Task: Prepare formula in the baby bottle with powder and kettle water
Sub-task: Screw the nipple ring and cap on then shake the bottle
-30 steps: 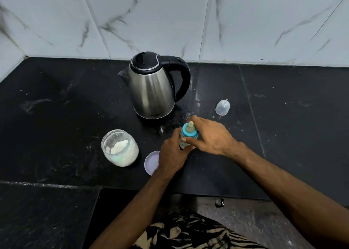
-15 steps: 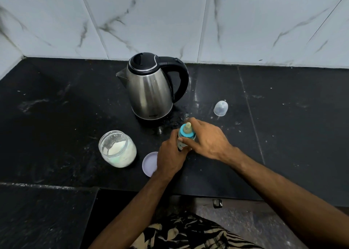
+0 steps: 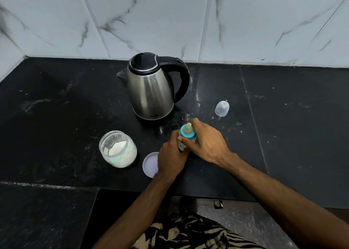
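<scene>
Behind on the countertop (image 3: 56, 101), kettle (image 3: 151, 90); before it, baby bottle (image 3: 186, 135) between left hand (image 3: 171, 160) and right hand (image 3: 207, 144). Left: powder jar (image 3: 118, 151), jar lid (image 3: 150, 164). Right: bottle cap (image 3: 222, 108).

Both hands on the baby bottle (image 3: 186, 138), upright on the black bench (image 3: 283, 135).
The left hand (image 3: 171, 159) grips the bottle's body; the right hand (image 3: 207, 143) curls round its blue collar. Behind stands the steel kettle (image 3: 151, 90); left, an open powder jar (image 3: 118, 151) and its lilac lid (image 3: 150, 164); right, a clear cap (image 3: 222, 108).
</scene>
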### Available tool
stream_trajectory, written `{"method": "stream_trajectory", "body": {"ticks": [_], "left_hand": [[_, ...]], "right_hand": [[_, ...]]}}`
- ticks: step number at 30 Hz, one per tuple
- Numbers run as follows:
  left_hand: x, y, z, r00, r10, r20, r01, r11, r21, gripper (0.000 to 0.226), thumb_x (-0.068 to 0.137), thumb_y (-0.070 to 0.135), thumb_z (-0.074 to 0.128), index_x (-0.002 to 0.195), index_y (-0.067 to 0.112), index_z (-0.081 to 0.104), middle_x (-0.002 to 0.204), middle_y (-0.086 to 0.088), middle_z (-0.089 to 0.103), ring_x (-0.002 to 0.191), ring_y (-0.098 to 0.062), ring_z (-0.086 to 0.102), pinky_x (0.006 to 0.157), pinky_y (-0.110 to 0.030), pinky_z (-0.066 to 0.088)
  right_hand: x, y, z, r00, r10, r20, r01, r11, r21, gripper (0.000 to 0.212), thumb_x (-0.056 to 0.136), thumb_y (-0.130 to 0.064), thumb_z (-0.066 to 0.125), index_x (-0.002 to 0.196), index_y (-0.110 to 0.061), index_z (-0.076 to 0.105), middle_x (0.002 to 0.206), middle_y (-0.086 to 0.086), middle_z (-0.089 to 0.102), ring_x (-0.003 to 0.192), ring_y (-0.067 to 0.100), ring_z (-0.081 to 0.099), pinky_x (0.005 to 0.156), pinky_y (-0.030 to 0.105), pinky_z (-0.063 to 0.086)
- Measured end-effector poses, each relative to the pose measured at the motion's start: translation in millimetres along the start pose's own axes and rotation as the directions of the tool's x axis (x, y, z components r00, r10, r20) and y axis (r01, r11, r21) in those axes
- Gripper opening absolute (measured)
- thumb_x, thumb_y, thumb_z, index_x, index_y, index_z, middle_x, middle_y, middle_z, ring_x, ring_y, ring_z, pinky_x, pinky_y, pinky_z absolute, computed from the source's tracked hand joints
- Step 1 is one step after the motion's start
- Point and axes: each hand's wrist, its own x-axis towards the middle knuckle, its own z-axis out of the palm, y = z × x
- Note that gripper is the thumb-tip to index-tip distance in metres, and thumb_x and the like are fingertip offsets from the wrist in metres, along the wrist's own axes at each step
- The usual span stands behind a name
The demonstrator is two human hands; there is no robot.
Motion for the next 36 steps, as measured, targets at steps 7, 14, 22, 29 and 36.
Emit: {"method": "stream_trajectory", "body": {"ticks": [7,14,22,29,36], "left_hand": [[1.9,-2.2,0.1,0.999,-0.031,-0.011,0.031,0.999,-0.009,0.057,0.075,0.045,0.077,0.123,0.032,0.051,0.108,0.009,0.071,0.100,-0.019,0.066,0.082,-0.039,0.053],[1.6,-5.0,2.3,0.999,-0.033,-0.020,0.033,0.999,-0.011,0.059,0.075,0.045,0.079,0.125,0.032,0.050,0.112,0.013,0.070,0.103,-0.012,0.065,0.088,-0.039,0.054],[2.1,-5.3,2.8,0.999,-0.030,-0.016,0.030,1.000,0.001,0.060,0.074,0.049,0.077,0.125,0.036,0.047,0.115,0.014,0.069,0.104,-0.012,0.065,0.087,-0.042,0.054],[1.7,-4.9,1.6,1.000,-0.026,-0.015,0.027,0.999,0.023,0.062,0.075,0.049,0.077,0.128,0.035,0.047,0.117,0.013,0.068,0.107,-0.012,0.065,0.088,-0.039,0.054],[1.3,-1.6,-0.3,0.999,-0.050,0.000,0.050,0.998,0.041,0.061,0.076,0.051,0.075,0.128,0.038,0.045,0.116,0.013,0.068,0.107,-0.016,0.064,0.087,-0.040,0.053]], "right_hand": [[9.9,31.9,-29.3,0.999,-0.042,0.026,0.036,0.978,0.206,0.057,0.088,-0.068,0.044,0.125,-0.026,0.051,0.073,-0.003,0.053,0.067,0.012,0.054,0.062,0.033,0.048],[39.3,98.5,-27.3,0.899,0.246,-0.362,-0.296,0.951,-0.090,0.037,0.094,-0.039,0.060,0.121,-0.013,0.059,0.114,0.009,0.058,0.102,0.026,0.055,0.086,0.040,0.046],[49.2,114.5,-10.7,0.889,0.406,-0.211,-0.433,0.895,-0.101,0.049,0.092,-0.031,0.063,0.136,-0.018,0.046,0.137,0.013,0.045,0.121,0.031,0.049,0.101,0.049,0.042],[55.8,101.3,-28.9,0.891,0.366,-0.268,-0.341,0.930,0.135,0.055,0.088,-0.028,0.071,0.135,-0.015,0.046,0.134,0.008,0.049,0.114,0.023,0.055,0.099,0.043,0.049],[35.1,11.3,-69.3,0.960,0.095,-0.265,0.011,0.928,0.373,0.050,0.085,-0.031,0.076,0.126,-0.017,0.052,0.121,-0.005,0.058,0.104,0.006,0.059,0.084,0.017,0.050]]}}
